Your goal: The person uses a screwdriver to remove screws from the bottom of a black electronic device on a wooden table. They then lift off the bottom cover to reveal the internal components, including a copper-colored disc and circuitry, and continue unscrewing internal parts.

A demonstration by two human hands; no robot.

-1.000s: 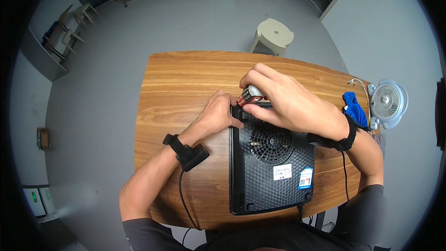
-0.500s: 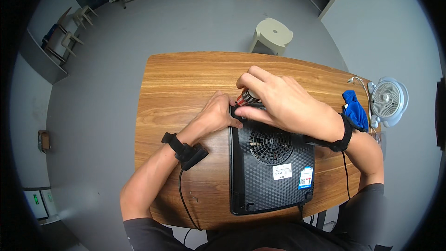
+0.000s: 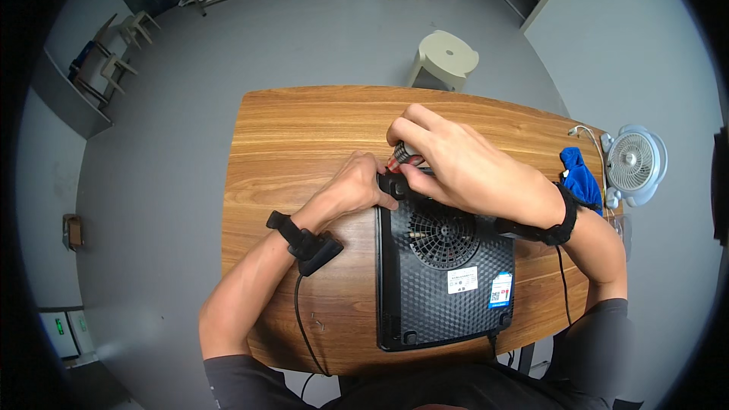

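Note:
A black laptop cooling pad [image 3: 448, 311] lies on the wooden table with its textured underside up, showing a round fan grille [image 3: 444, 235] and two stickers. My left hand [image 3: 357, 184] grips its far-left corner, with the thumb on top. My right hand [image 3: 463, 163] is closed round the red-and-black handle of a screwdriver [image 3: 408, 154], held over that same corner. The tip of the screwdriver is hidden by my fingers and the corner. Several small screws [image 3: 317, 323] lie on the table left of the pad.
A blue cloth [image 3: 580, 181] and a light-blue fan [image 3: 633, 161] with a white cable sit at the table's right edge. Black cables run from both my wrist straps. Past the far edge of the table [image 3: 304, 118] stands a cream stool [image 3: 448, 55].
My right thumb and fingers have shifted on the screwdriver handle, which looks turned a little. My left hand and the cooling pad stay nearly in place.

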